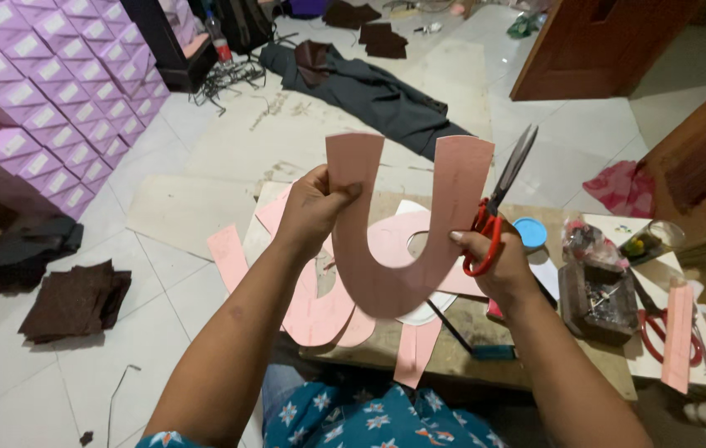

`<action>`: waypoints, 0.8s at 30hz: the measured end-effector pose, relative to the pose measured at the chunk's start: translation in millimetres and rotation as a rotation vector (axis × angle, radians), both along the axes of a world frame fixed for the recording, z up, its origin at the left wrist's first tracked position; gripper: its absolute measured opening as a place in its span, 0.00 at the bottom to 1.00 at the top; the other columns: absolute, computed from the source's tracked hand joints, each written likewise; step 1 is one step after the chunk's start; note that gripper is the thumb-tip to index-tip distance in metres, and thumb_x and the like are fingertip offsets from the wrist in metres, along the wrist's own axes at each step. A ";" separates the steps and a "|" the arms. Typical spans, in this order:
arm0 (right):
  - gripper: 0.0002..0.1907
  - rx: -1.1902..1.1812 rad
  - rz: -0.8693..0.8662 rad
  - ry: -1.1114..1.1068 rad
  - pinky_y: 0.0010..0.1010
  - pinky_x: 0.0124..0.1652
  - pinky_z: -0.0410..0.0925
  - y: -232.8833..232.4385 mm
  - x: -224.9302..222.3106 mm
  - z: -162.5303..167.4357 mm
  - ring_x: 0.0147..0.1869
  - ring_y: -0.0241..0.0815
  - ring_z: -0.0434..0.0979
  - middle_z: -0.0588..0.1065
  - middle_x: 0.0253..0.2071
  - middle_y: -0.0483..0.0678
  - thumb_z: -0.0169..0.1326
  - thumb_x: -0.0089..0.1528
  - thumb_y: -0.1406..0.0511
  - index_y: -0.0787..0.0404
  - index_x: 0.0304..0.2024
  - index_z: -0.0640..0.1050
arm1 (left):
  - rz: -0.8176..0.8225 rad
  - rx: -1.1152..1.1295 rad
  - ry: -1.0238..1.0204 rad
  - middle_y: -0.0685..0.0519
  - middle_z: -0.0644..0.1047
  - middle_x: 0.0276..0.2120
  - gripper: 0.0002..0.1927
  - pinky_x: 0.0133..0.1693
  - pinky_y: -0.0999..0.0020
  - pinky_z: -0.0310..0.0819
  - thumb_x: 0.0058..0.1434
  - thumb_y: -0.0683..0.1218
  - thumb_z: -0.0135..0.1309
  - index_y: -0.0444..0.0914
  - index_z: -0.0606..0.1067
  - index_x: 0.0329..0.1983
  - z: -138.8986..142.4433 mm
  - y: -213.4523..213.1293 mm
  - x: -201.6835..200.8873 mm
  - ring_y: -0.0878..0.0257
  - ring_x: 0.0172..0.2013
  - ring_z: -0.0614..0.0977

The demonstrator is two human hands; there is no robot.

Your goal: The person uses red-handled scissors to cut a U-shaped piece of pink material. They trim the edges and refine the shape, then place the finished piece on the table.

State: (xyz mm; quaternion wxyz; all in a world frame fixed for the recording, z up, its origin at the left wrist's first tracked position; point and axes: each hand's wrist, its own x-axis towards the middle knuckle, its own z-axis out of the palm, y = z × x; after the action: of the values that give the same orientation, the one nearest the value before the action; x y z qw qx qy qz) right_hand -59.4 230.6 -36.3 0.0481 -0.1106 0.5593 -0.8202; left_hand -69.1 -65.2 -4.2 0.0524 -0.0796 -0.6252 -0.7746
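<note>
the pink u-shaped card (386,249) is held up in the middle of the frame, above the worktop (485,357). the left hand (313,207) pinches the top of the left arm of the card, thumb in front and fingers behind. the right hand (494,253) pinches the lower part of the right arm with the fingertips, and the same hand also carries the red scissors (498,207), blades pointing to the upper right. the card looks thin and light, and it keeps its shape without drooping, so i judge it fairly stiff, like pattern board, but easy to bend or crease. the narrow arms are the weak places; a flat pinch near the edge, on both arms, seems safest. more pink pieces (320,307) lie under it on the worktop.
</note>
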 end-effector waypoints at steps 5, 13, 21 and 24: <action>0.15 -0.059 -0.044 0.083 0.33 0.47 0.71 -5.6 -17.4 22.0 0.45 0.42 0.78 0.77 0.43 0.51 0.56 0.60 0.76 0.69 0.50 0.74 | -0.155 0.042 -0.118 0.47 0.80 0.47 0.25 0.46 0.62 0.81 0.60 0.46 0.61 0.34 0.71 0.59 4.9 3.5 8.1 0.60 0.44 0.83; 0.15 -0.212 -0.042 -0.096 0.33 0.52 0.73 -23.4 -25.7 31.9 0.48 0.44 0.81 0.79 0.44 0.51 0.55 0.58 0.77 0.69 0.48 0.75 | -0.140 0.009 -0.337 0.50 0.80 0.51 0.23 0.49 0.60 0.80 0.61 0.44 0.56 0.38 0.71 0.60 -25.6 10.3 32.2 0.60 0.47 0.83; 0.15 -0.253 0.120 -0.070 0.37 0.50 0.71 -23.0 -29.0 26.3 0.48 0.44 0.79 0.78 0.45 0.51 0.57 0.61 0.73 0.69 0.51 0.76 | -0.116 0.124 -0.327 0.50 0.82 0.46 0.17 0.48 0.62 0.81 0.63 0.43 0.56 0.34 0.75 0.55 -35.3 3.7 30.7 0.59 0.45 0.83; 0.15 -0.138 0.078 -0.061 0.38 0.51 0.72 -25.0 -28.7 24.0 0.48 0.44 0.79 0.78 0.45 0.52 0.57 0.62 0.71 0.69 0.51 0.76 | -0.039 0.214 -0.252 0.46 0.81 0.44 0.15 0.46 0.63 0.81 0.65 0.42 0.58 0.30 0.74 0.53 -38.0 3.8 28.9 0.58 0.42 0.84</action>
State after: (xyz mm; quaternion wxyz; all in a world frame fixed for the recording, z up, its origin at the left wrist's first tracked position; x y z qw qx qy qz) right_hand -88.1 205.5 -12.4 0.0892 -0.1106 0.4950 -0.8572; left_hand -40.2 -61.5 -42.1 -0.0333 0.0124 -0.5393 -0.8414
